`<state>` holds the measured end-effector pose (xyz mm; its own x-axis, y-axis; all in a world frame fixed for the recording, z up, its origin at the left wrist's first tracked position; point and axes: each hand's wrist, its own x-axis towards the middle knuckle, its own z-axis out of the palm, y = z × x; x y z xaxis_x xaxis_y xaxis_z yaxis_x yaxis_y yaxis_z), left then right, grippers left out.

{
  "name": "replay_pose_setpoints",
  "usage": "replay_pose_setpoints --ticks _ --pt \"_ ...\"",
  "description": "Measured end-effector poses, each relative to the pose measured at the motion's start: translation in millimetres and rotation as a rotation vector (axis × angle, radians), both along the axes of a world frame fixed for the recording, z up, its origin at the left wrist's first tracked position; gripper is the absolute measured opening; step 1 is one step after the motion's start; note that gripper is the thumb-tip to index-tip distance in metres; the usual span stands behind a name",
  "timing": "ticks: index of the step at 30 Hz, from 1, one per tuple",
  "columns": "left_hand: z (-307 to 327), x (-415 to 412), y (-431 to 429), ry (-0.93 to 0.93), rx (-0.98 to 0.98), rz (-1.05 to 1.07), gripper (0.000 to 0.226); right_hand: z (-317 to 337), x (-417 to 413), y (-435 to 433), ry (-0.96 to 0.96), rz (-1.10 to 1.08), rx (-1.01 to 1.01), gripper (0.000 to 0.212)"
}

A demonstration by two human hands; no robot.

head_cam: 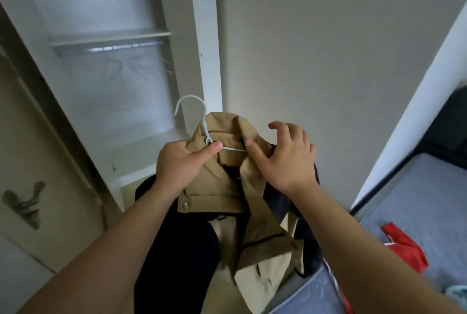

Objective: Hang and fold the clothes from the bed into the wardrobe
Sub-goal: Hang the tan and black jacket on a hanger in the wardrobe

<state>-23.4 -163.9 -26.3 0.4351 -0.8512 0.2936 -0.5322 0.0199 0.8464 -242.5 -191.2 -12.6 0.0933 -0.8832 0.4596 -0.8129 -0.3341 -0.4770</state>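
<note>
Nearest, two bare forearms reaching up from the lower edge of the view. Below and between them, dark cloth (177, 250) hanging in folds beneath the tan jacket (227, 182), with a pale lining and one metal snap showing on the tan front.

Holding the jacket up in mid-air, just in front of the open wardrobe (202, 36) and not yet inside it. Left grip (177, 162) closed round the collar, thumb pressed over the neck of the white hanger (208, 138) and pinching wire and fabric together. Right grip (285, 159) spread wide over the jacket's other shoulder, fingers loosely bent and lifted, only the thumb tip touching the collar beside the hanger's arm. Hook standing free above the collar, curving toward the wardrobe.

To the right and lower, the bed (417, 200) with a grey-blue cover, carrying a red item (404, 248) and, at the very edge, a scrap of pale blue-green cloth (457, 293).

To the left, a cream door with a lever handle (25, 202).

Farther back, inside the wardrobe, a metal rail (108, 48) just under a white shelf (111, 37), with a few thin wire hangers (141, 71) on it, too blurred to count. Beyond the right grip, a plain grey wall (328, 48).
</note>
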Motion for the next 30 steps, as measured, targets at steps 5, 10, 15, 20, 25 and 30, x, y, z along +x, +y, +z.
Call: replay_pose_setpoints --ticks 5,10,15,20,25,30 --pt "4.9 44.4 -43.6 -0.023 0.01 0.0 0.047 -2.5 39.4 -51.3 0.315 0.099 0.193 0.059" --pt "4.1 88.7 -95.6 -0.058 0.058 -0.008 0.056 -8.5 78.4 -108.1 0.253 0.298 0.164 0.039" --pt "4.4 136.5 -144.5 -0.119 0.059 0.027 0.057 -15.0 130.7 -171.0 0.249 0.43 0.131 0.037" --pt "10.4 197.1 -189.9 -0.134 0.079 0.049 0.032 -7.1 191.4 -235.4 0.372 0.665 0.174 0.036" --pt "-1.5 244.5 -233.4 -0.153 0.04 0.123 0.024 -17.6 261.7 -283.9 0.257 0.701 0.201 0.024" --pt "-25.8 313.6 -284.5 -0.18 0.129 0.174 0.027 -41.0 350.0 -335.7 0.207 0.683 0.227 0.019"
